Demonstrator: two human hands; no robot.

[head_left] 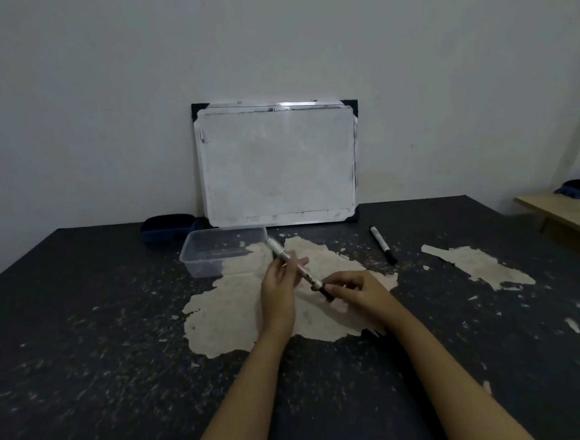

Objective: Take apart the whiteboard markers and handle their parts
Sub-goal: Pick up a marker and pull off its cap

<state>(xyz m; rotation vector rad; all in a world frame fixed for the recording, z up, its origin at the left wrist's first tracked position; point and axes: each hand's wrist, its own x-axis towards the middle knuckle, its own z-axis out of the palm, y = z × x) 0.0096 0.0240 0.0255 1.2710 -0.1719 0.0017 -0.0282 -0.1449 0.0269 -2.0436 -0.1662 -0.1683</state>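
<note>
I hold a whiteboard marker point(286, 259) slanted above the middle of the table, its pale barrel pointing up and left toward the plastic container. My left hand point(279, 282) grips the barrel near its middle. My right hand point(353, 285) pinches the marker's black cap point(325, 291) at the lower end; cap and barrel look joined. A second marker point(383, 245) with a black cap lies on the table to the right, untouched.
A clear plastic container point(222, 250) stands behind my left hand. A whiteboard point(277, 162) leans on the wall at the table's back edge, with a dark eraser point(169, 225) to its left. The black tabletop point(118, 335) is peeled in pale patches. A wooden shelf point(566, 214) juts in at the right.
</note>
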